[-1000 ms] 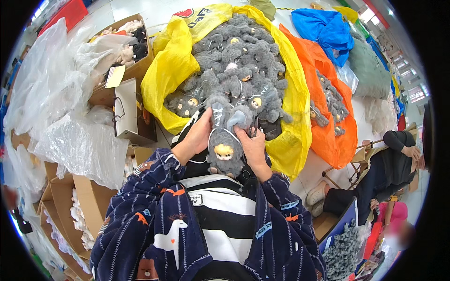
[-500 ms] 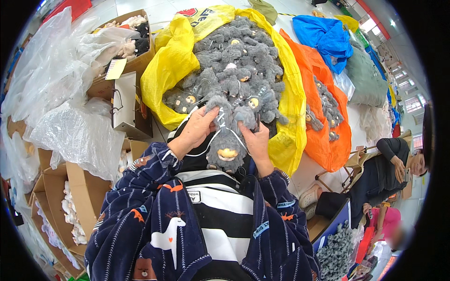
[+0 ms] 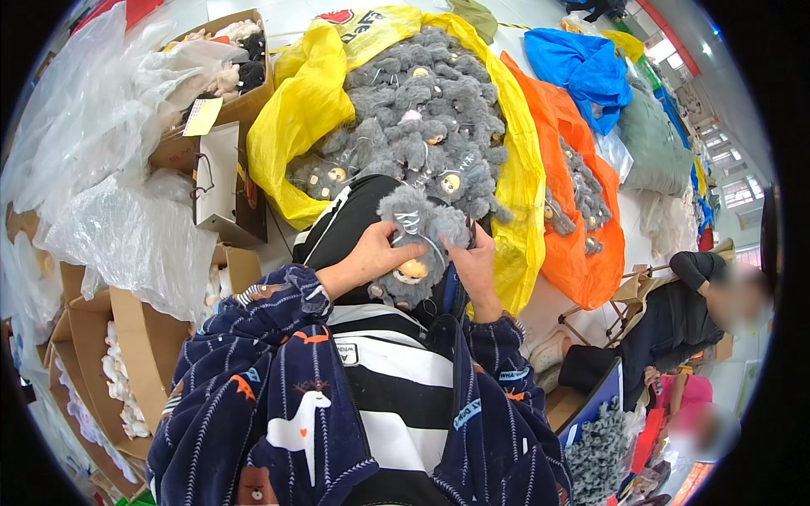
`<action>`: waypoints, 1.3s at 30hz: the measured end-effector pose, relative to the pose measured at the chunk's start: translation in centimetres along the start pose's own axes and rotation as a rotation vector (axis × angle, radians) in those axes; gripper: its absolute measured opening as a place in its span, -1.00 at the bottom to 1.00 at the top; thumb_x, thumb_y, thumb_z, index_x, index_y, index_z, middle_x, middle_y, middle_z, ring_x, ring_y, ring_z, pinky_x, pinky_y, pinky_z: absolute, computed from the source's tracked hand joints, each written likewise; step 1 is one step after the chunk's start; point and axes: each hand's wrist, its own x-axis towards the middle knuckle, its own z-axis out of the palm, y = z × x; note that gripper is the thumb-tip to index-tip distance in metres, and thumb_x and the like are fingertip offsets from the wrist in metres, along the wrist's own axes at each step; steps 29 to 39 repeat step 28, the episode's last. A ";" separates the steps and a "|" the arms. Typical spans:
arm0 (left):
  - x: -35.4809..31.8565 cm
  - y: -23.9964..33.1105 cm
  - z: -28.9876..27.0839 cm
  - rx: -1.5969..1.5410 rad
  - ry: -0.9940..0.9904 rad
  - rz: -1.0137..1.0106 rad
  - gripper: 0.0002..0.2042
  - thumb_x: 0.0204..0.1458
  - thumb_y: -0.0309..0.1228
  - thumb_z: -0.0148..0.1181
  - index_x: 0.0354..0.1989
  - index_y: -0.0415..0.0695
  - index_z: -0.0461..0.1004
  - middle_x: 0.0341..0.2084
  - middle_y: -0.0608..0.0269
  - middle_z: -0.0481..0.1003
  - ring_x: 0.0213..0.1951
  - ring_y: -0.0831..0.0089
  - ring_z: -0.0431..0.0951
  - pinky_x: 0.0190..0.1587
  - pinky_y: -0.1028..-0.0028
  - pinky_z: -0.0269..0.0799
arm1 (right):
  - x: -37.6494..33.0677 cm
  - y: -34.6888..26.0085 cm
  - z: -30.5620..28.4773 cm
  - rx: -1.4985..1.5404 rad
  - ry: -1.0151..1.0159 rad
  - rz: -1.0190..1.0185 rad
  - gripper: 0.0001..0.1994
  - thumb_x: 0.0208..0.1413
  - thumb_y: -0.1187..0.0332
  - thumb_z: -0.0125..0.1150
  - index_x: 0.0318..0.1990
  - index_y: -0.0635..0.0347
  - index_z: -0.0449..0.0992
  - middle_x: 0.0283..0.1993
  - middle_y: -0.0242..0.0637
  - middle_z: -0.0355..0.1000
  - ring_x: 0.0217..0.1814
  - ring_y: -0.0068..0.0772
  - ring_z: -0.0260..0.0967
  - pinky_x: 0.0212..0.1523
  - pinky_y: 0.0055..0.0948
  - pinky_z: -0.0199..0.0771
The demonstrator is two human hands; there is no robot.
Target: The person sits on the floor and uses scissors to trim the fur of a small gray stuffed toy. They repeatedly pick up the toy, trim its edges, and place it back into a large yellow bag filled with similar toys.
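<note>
A grey plush doll with a tan face and white lacing lies across my lap, its face toward me. My left hand is closed around its middle, thumb pressed just above the face. My right hand pinches a fluffy limb on the doll's right side. A thin dark tip shows by my right fingers; its kind cannot be made out. Beyond my knees, a yellow sack lies open around a heap of similar grey plush dolls.
To the right stands an orange sack with more grey dolls, and a blue bag behind it. Cardboard boxes and clear plastic sheeting crowd the left. A seated person is at the right.
The doll has been drawn slightly closer to me. My left hand has slid from its upper limb down to its middle, the thumb now near the face. My right hand keeps its pinch.
</note>
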 end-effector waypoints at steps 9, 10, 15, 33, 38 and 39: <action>1.2 -2.1 0.8 -0.133 0.079 0.223 -0.64 -0.11 -0.43 0.27 -0.10 -0.26 0.39 -0.23 0.24 0.49 -0.19 0.53 0.44 -0.10 0.50 0.34 | 0.2 -0.3 0.4 0.255 0.136 0.246 -0.84 0.02 0.32 0.21 -0.42 0.25 0.47 -0.55 -0.50 0.37 -0.64 -0.75 0.17 -0.61 -0.68 0.16; 1.2 -2.0 0.6 -0.125 0.078 0.180 -0.63 -0.11 -0.44 0.27 -0.10 -0.25 0.39 -0.23 0.24 0.49 -0.19 0.53 0.45 -0.10 0.50 0.34 | 0.2 0.2 0.3 0.290 0.128 0.262 -0.83 0.01 0.33 0.21 -0.40 0.26 0.47 -0.54 -0.49 0.37 -0.64 -0.74 0.18 -0.60 -0.68 0.17; 1.0 -1.6 0.6 -0.060 0.089 0.293 -0.60 -0.10 -0.41 0.27 -0.07 -0.28 0.37 -0.21 0.25 0.47 -0.18 0.53 0.42 -0.09 0.50 0.33 | 0.2 -1.7 1.8 0.116 0.128 0.126 -0.81 0.01 0.36 0.21 -0.30 0.31 0.45 -0.51 -0.43 0.39 -0.61 -0.69 0.25 -0.59 -0.67 0.23; 2.0 -4.3 -1.2 0.135 0.135 0.079 -0.66 -0.02 -0.29 0.18 -0.08 -0.15 0.42 -0.31 0.17 0.52 -0.28 0.37 0.49 -0.15 0.48 0.35 | 0.7 0.2 1.0 0.592 0.001 0.449 -0.77 0.05 0.30 0.17 -0.19 0.20 0.38 -0.18 -0.29 0.46 -0.73 -0.71 -0.02 -0.63 -0.57 0.19; 2.0 -4.3 -1.2 0.135 0.135 0.079 -0.66 -0.02 -0.29 0.18 -0.08 -0.15 0.42 -0.31 0.17 0.52 -0.28 0.37 0.49 -0.15 0.48 0.35 | 0.7 0.2 1.0 0.592 0.001 0.449 -0.77 0.05 0.30 0.17 -0.19 0.20 0.38 -0.18 -0.29 0.46 -0.73 -0.71 -0.02 -0.63 -0.57 0.19; 2.0 -4.3 -1.2 0.135 0.135 0.079 -0.66 -0.02 -0.29 0.18 -0.08 -0.15 0.42 -0.31 0.17 0.52 -0.28 0.37 0.49 -0.15 0.48 0.35 | 0.7 0.2 1.0 0.592 0.001 0.449 -0.77 0.05 0.30 0.17 -0.19 0.20 0.38 -0.18 -0.29 0.46 -0.73 -0.71 -0.02 -0.63 -0.57 0.19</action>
